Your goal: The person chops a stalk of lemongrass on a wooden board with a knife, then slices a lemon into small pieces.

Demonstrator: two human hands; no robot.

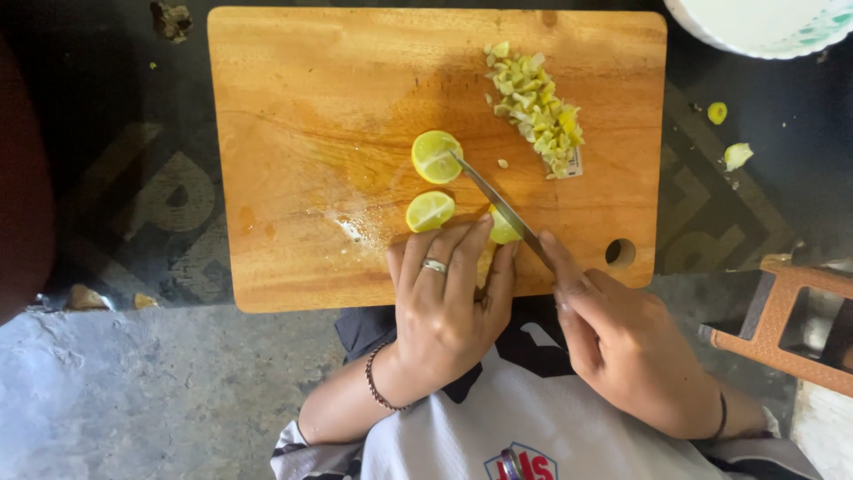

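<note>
Left hand (pixel 449 293) pins a lime piece (pixel 502 229), seemingly halved; right hand (pixel 622 342) grips a steel knife (pixel 499 206).

One wooden cutting board (pixel 293 133) is recorded. Two lime slices (pixel 435 156) (pixel 430 211) are laid flat; one further lime piece (pixel 503 229) is pinned under fingers. One knife (pixel 498 206), one heap of chopped bits (pixel 536 108), two stray scraps (pixel 716 112) (pixel 737 156), and one white bowl (pixel 764 25) are counted.

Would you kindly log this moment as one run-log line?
left hand: holds lime piece | right hand: knife cutting it | cutting board: two lime halves, chopped pile
</note>
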